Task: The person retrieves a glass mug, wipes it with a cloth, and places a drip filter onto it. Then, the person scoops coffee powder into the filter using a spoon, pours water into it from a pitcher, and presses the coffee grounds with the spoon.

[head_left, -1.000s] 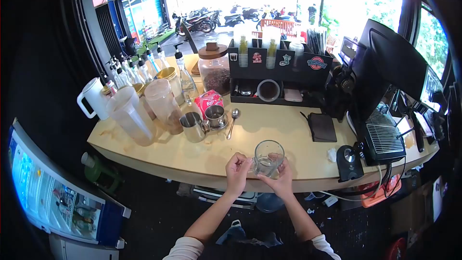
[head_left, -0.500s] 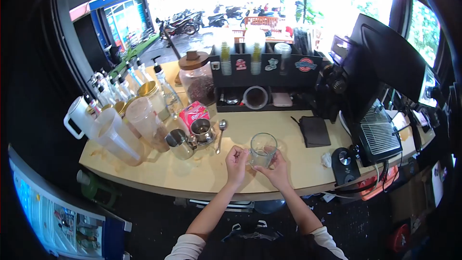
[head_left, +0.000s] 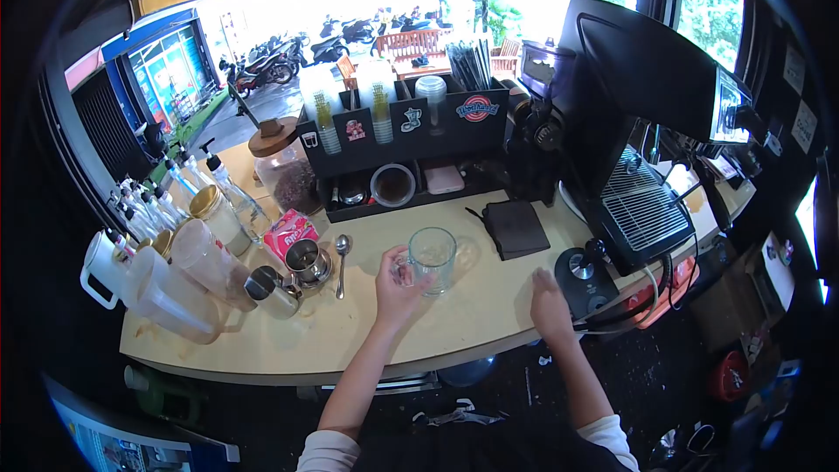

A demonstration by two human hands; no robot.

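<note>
My left hand [head_left: 399, 294] is closed round the handle of a clear glass mug [head_left: 434, 260], which stands upright over the counter. The mug looks empty. Toward the right front edge, my right hand [head_left: 551, 308] is apart from the mug and close to a black tamping mat [head_left: 584, 284]. Its fingers look drawn together and are slightly blurred, and whatever may be under or in them is hidden. Left of the mug lie a spoon [head_left: 342, 267], a metal cup [head_left: 308, 260] and a small steel pitcher [head_left: 273, 290].
Plastic jugs [head_left: 170, 301] and pump bottles [head_left: 232, 188] crowd the left end. A black organizer [head_left: 406, 127] with cups stands at the back. A dark folded cloth [head_left: 516, 229] lies right of the mug, before the espresso machine [head_left: 642, 205]. A pink packet [head_left: 289, 232] sits behind the metal cup.
My right hand has let go of the mug and moved right toward the tamping mat, where a crumpled white tissue no longer shows. My left hand now grips the mug's handle. The view has turned right.
</note>
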